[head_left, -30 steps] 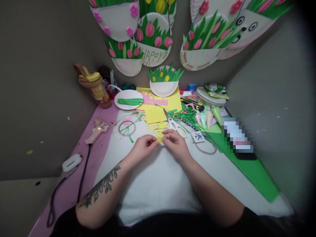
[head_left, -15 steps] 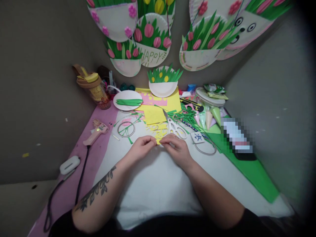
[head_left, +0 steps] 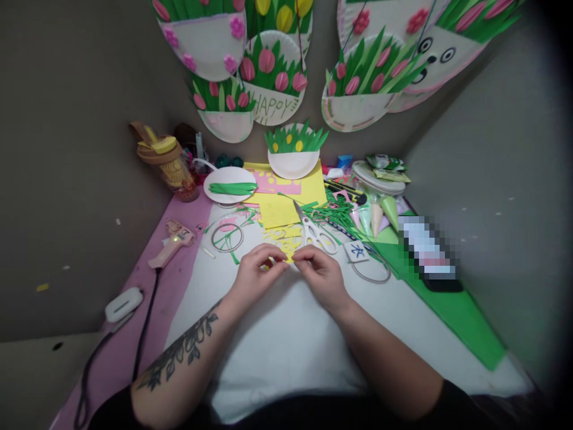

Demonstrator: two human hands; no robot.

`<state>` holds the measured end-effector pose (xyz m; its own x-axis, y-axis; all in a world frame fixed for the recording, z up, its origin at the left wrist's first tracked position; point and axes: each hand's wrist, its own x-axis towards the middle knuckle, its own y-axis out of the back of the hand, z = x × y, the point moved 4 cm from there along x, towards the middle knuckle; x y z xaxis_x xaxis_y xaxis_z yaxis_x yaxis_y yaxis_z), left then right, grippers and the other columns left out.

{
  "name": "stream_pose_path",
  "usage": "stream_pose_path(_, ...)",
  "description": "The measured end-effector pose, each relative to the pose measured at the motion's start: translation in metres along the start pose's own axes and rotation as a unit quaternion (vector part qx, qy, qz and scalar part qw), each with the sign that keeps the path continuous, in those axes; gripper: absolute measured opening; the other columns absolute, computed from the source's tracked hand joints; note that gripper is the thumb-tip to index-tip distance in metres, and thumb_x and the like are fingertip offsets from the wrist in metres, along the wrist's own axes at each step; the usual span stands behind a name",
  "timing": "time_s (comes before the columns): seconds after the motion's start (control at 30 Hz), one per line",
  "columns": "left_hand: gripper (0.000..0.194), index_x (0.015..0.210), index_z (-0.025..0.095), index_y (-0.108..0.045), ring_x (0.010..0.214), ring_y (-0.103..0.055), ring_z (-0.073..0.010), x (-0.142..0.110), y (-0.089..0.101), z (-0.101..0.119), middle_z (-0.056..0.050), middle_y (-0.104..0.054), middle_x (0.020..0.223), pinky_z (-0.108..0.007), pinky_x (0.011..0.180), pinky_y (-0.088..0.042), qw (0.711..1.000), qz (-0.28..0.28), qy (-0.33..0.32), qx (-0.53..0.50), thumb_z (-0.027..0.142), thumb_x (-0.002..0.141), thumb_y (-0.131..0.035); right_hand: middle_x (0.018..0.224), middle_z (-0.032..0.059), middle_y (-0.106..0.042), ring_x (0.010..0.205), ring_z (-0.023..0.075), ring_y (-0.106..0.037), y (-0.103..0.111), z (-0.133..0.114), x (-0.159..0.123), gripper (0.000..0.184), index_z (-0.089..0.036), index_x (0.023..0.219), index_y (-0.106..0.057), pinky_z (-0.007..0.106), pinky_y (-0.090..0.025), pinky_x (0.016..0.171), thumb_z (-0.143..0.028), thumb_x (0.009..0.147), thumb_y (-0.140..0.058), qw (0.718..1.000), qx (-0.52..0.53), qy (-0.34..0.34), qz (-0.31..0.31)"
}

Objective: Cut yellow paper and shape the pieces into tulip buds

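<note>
Held left hand (head_left: 256, 275) and right hand (head_left: 323, 278) curled together in front of scissors (head_left: 307, 222), likely for fingertip precision; had yellow scraps (head_left: 281, 235) left of scissors; could not tell whether gripping any.

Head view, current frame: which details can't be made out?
- Head view: whether the left hand and right hand hold anything; curled fingers hide it, with yellow scraps behind.
- Head view: the phone screen's content; pixelated.
- Head view: the full upper-left hanging plate; cut off by the top edge.
- Head view: the lower end of the glue gun's cord; the tattooed forearm and sleeve hide it.
</note>
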<state>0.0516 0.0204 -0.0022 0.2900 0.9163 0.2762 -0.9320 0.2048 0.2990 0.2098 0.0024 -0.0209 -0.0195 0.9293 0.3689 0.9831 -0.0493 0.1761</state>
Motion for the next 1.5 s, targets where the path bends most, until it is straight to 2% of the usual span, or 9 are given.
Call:
stream_pose_path(0.2,0.006,0.081,0.018,-0.067,0.075,-0.062,-0.0124,-0.003,-0.001,0.000,-0.003,-0.067,0.079,-0.021,0.063,-0.051,0.999,0.023,0.028,-0.004,0.023,0.080,-0.066,0.081,0.0005,-0.063,0.077,0.0152,-0.059,-0.001,-0.003,-0.001,0.009,-0.023,0.084,-0.065,0.029,-0.046,0.072,-0.018,0.087,-0.058,1.000,0.015,0.004,0.014)
stream_pose_path(0.5,0.003,0.081,0.018,-0.067,0.074,-0.063,-0.0124,-0.002,0.001,0.003,-0.004,-0.068,0.081,-0.022,0.063,-0.051,0.998,0.038,-0.043,0.015,0.021,0.080,-0.067,0.082,0.0005,-0.064,0.079,0.0154,-0.060,-0.004,0.000,-0.001,0.008,-0.024,0.085,-0.065,0.029,-0.046,0.072,-0.018,0.086,-0.059,0.999,0.038,-0.016,0.016)
stream_pose_path(0.67,0.002,0.077,0.018,-0.067,0.075,-0.064,-0.0132,-0.002,0.000,0.008,-0.004,-0.068,0.079,-0.024,0.069,-0.052,0.995,0.049,-0.080,0.025,0.019,0.079,-0.068,0.081,0.0007,-0.064,0.077,0.0154,-0.060,-0.005,-0.002,-0.002,0.007,-0.023,0.085,-0.065,0.029,-0.047,0.071,-0.020,0.086,-0.059,0.999,0.037,-0.017,0.008)
stream_pose_path(0.8,0.005,0.074,0.018,-0.067,0.072,-0.064,-0.0133,-0.002,0.001,0.008,-0.003,-0.068,0.077,-0.025,0.067,-0.051,0.996,0.060,-0.056,0.019,0.020,0.079,-0.068,0.080,0.0007,-0.063,0.077,0.0159,-0.059,-0.004,-0.003,-0.001,0.003,-0.023,0.085,-0.063,0.029,-0.047,0.071,-0.021,0.083,-0.062,0.999,0.033,-0.017,0.018)
stream_pose_path(1.0,0.007,0.077,0.018,-0.067,0.079,-0.064,-0.0151,-0.002,0.000,0.002,-0.005,-0.069,0.082,-0.026,0.070,-0.052,0.999,0.039,0.001,-0.020,0.024,0.080,-0.067,0.082,0.0017,-0.064,0.082,0.0171,-0.060,-0.003,-0.005,0.001,0.003,-0.023,0.081,-0.063,0.032,-0.048,0.076,-0.022,0.083,-0.063,0.998,0.059,-0.012,0.025)
stream_pose_path(1.17,0.007,0.076,0.018,-0.066,0.082,-0.064,-0.0154,-0.002,-0.002,0.001,-0.005,-0.068,0.083,-0.027,0.074,-0.052,0.998,0.037,0.013,-0.052,0.024,0.079,-0.067,0.085,0.0036,-0.066,0.086,0.0182,-0.062,-0.003,-0.008,0.001,0.004,-0.023,0.079,-0.063,0.033,-0.050,0.079,-0.021,0.083,-0.063,0.997,0.060,-0.014,0.035)
stream_pose_path(1.37,0.009,0.077,0.017,-0.065,0.077,-0.063,-0.0140,-0.003,-0.002,-0.003,-0.004,-0.067,0.082,-0.023,0.066,-0.052,0.996,0.055,0.047,-0.057,0.025,0.077,-0.068,0.083,0.0030,-0.066,0.085,0.0173,-0.062,-0.002,-0.010,0.001,0.006,-0.023,0.078,-0.064,0.032,-0.051,0.077,-0.018,0.082,-0.063,0.996,0.061,-0.023,0.053)
stream_pose_path(1.5,0.009,0.074,0.017,-0.065,0.074,-0.063,-0.0131,-0.004,-0.002,-0.001,-0.004,-0.067,0.078,-0.022,0.065,-0.052,0.996,0.063,0.039,-0.047,0.025,0.077,-0.068,0.087,0.0030,-0.066,0.087,0.0171,-0.062,-0.004,-0.007,0.001,0.002,-0.023,0.081,-0.062,0.031,-0.052,0.077,-0.021,0.081,-0.064,0.995,0.085,-0.038,0.045)
